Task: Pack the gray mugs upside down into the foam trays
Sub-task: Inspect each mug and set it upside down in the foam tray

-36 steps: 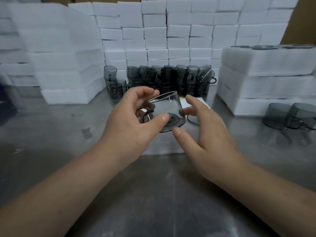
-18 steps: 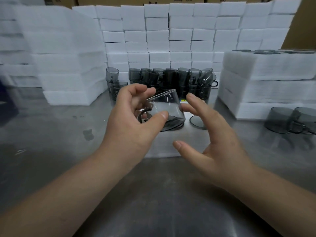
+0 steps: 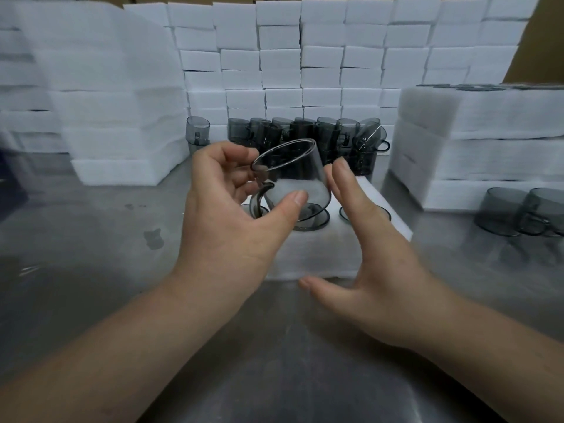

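My left hand grips a gray see-through mug, thumb on its near side and fingers curled behind by the handle. The mug is tilted, its narrow end up and its wide end down over a round slot in the white foam tray on the table. My right hand is beside the mug on the right, fingers straight and spread, holding nothing and covering part of the tray. A second round slot shows at the tray's right.
Several gray mugs stand crowded at the back centre. Two more mugs lie at the right. Stacked white foam trays wall the left, back and right. The steel table spreads to the left and front.
My left hand has turned the mug more upright over the tray slot. My right hand has let its fingers off the mug and drawn back to the right and toward me.
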{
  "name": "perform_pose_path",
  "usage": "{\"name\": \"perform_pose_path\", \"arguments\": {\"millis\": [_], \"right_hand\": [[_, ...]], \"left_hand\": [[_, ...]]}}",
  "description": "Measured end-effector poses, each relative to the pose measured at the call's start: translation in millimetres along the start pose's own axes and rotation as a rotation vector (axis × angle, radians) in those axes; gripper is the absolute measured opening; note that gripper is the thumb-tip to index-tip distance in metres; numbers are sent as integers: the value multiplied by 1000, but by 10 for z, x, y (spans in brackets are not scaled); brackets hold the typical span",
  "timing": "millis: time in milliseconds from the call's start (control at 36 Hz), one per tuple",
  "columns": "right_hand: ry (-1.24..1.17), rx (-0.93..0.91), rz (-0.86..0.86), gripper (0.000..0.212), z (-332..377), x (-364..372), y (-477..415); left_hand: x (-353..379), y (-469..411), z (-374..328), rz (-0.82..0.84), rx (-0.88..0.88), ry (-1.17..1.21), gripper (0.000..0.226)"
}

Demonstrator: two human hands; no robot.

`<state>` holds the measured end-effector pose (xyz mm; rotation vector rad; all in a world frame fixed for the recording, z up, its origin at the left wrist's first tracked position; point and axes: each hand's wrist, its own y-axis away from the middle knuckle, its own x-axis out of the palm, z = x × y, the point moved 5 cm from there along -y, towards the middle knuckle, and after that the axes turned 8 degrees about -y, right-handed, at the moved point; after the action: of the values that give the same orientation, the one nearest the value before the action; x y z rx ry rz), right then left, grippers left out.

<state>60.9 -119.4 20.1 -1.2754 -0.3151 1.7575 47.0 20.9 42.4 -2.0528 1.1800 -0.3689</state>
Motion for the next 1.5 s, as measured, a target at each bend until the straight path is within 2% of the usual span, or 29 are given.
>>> {"name": "perform_pose_path", "arguments": {"millis": [250,306,417,667,806,1195,1500], "right_hand": [[69,71,132,93,-54,71,23],[71,73,127,95,-55,70,25],[68,96,98,96,-72,66,32],[38,140,22,99,-101,38,47],[-5,191,-58,106,-108,-3,36],[-99,288,-121,96,-129,-60,72],[-273,192,-132,66,-59,-70,59]], "left_hand": [[42,13,-8,75,20,73,54],[46,27,-34,104,38,76,61],[72,56,-80,166,66,93,54],[95,79,-85,252,128,68,59],[99,97,-112,283,185,24,54],[99,113,-172,313,351,-153,60],[110,99,-114,333,352,-213,72]]}}
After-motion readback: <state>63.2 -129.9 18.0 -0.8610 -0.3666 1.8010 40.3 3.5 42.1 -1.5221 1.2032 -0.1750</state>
